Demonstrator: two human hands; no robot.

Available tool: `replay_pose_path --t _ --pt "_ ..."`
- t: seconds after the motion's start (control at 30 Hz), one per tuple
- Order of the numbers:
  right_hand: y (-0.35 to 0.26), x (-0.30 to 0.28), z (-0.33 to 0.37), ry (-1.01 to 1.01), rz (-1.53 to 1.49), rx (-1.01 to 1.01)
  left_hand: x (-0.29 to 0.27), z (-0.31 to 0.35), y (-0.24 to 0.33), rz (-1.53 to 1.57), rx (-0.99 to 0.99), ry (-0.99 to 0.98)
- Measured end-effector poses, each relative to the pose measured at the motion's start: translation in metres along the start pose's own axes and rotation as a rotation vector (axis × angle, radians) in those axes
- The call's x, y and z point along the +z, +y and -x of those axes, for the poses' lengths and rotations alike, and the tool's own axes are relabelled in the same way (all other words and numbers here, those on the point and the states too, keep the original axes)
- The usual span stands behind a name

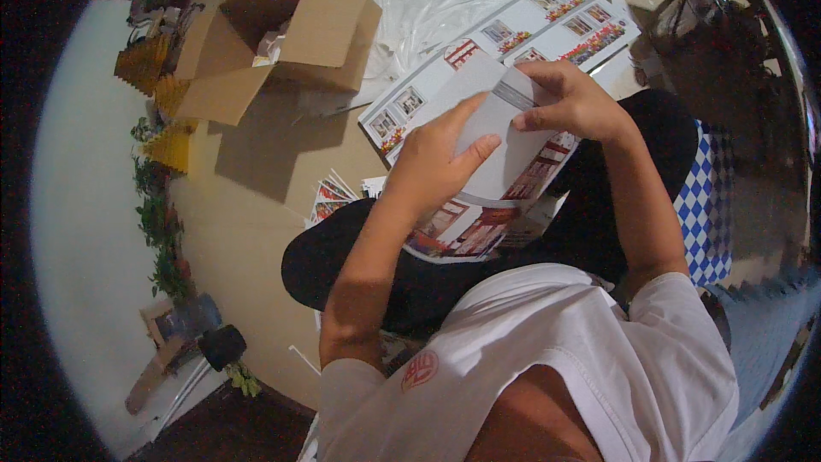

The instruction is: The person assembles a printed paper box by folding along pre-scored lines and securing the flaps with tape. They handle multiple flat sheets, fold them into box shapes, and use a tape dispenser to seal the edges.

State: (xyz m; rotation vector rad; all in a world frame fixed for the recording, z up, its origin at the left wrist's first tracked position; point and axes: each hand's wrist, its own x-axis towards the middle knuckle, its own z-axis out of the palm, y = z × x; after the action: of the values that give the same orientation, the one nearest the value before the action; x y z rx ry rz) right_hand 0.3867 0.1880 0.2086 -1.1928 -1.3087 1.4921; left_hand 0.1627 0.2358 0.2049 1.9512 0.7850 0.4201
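A printed board panel (503, 124), pale grey with a darker band near its top, is held above my lap. Red window and shopfront prints run along its lower side, and it looks bent or folded there. My left hand (440, 154) presses on its left part, thumb and fingers spread across the surface. At the upper right edge, my right hand (575, 103) grips it, thumb on the face and fingers curled at the edge. Beyond my hands lie larger white printed sheets (410, 103) with windows and flowers.
An open cardboard box (321, 21) stands at the far left of the sheets, near crumpled clear plastic (428, 0). Small printed pieces (333, 192) lie by my left knee. Green plants (158, 222) and yellow stacked pieces (162, 103) line the left. A blue-and-white checked cloth (705, 214) is at right.
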Motion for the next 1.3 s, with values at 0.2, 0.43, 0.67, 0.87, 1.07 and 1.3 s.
replay_pose_path --t 0.2,0.43,0.67,0.87,1.07,1.3 --pt "0.006 0.011 0.001 0.231 -0.008 -0.168 0.007 0.004 0.011 -0.116 0.06 0.136" --pt "-0.005 0.016 0.012 0.281 0.058 -0.133 0.01 0.019 0.007 -0.236 0.058 0.133" --pt "0.008 0.002 0.038 0.558 0.056 -0.264 0.004 0.078 -0.023 -0.268 -0.219 0.015" --pt "-0.002 -0.007 0.047 0.486 0.161 -0.375 0.009 0.092 -0.023 -0.343 0.04 0.2" --pt "-0.007 -0.004 0.05 0.506 0.068 -0.38 0.013 0.072 -0.005 -0.263 0.177 0.211" --pt "-0.012 -0.002 0.063 0.439 0.209 -0.324 0.04 0.106 -0.019 -0.115 0.116 0.172"
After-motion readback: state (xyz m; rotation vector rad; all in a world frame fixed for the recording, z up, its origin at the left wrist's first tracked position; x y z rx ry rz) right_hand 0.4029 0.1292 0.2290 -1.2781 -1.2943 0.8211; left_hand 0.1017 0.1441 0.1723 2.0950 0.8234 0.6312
